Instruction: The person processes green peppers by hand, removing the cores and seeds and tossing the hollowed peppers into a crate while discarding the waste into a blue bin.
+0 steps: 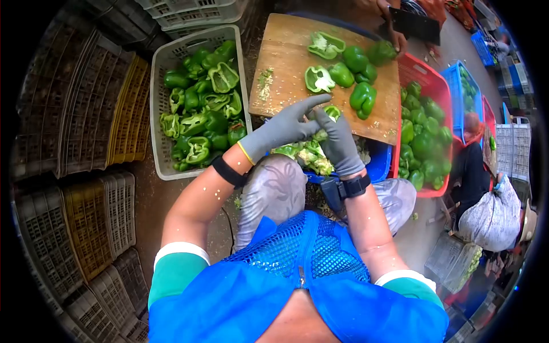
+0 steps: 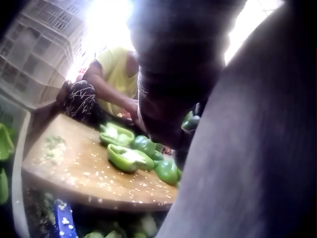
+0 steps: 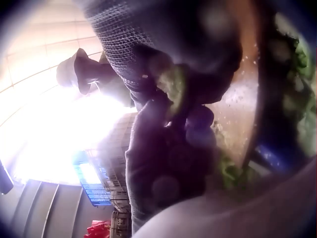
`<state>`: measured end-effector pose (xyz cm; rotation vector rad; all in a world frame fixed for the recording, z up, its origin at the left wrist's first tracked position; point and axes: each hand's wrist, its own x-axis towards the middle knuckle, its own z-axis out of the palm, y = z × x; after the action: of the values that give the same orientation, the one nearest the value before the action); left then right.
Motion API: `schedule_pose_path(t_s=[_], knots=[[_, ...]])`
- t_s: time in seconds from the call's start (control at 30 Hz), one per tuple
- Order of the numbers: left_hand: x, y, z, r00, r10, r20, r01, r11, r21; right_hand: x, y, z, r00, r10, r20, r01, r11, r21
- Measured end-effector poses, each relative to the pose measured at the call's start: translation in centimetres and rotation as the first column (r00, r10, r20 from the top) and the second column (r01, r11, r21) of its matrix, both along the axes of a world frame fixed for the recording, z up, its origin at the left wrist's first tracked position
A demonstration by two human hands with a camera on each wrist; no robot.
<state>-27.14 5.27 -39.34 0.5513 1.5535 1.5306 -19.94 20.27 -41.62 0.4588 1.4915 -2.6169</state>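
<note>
Both hands wear grey gloves and meet over the near edge of the wooden board (image 1: 280, 63). Between them is a piece of green pepper (image 1: 331, 112), partly hidden by fingers; it shows pale flesh in the right wrist view. My left hand (image 1: 281, 128) grips it from the left, index finger stretched along the far side. My right hand (image 1: 341, 146) holds it from the near side with bent fingers. On the board lie two cut pepper halves (image 1: 319, 79) and several whole green peppers (image 1: 362, 100). Beneath the hands, a blue tub (image 1: 380, 166) contains pepper cores and scraps (image 1: 311, 157).
A grey crate (image 1: 155, 114) of cut peppers stands left of the board. On the right is a red crate (image 1: 423, 63) of whole peppers. Across the board, another person's hand (image 1: 398, 41) is beside a dark blade (image 1: 414, 26). Stacked crates (image 1: 63, 103) line the left.
</note>
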Motion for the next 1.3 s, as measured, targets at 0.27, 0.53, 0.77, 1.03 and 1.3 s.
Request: schedule_pose_path(t_s=[0.27, 0.53, 0.77, 1.03, 1.3], knots=[[1.0, -0.9, -0.7, 0.956, -0.101, 0.276, 0.040, 0.975, 0.218, 2.4, 1.3, 1.1, 0.993, 0.113, 0.042, -0.119, 0.967, 0.226], [-0.5, -5.6, 0.1, 0.995, 0.077, 0.063, -0.079, 0.996, 0.029, 1.2, 3.4, 4.9, 0.801, 0.558, 0.218, -0.549, 0.539, 0.639], [-8.6, -16.0, -2.6, 0.339, 0.914, 0.221, -0.941, 0.329, 0.085, -4.4, 6.9, 1.4, 0.688, 0.686, 0.236, -0.118, -0.216, 0.969], [-2.9, -8.3, -5.6, 0.769, 0.431, 0.473, -0.419, 0.898, -0.137, -9.9, 5.1, -3.3, 0.792, 0.529, 0.304, -0.088, -0.394, 0.915], [-1.6, -2.2, -6.8, 0.669, 0.217, 0.711, -0.480, 0.857, 0.190, -3.2, -2.2, 1.0, 0.793, 0.605, -0.070, -0.111, 0.257, 0.960]])
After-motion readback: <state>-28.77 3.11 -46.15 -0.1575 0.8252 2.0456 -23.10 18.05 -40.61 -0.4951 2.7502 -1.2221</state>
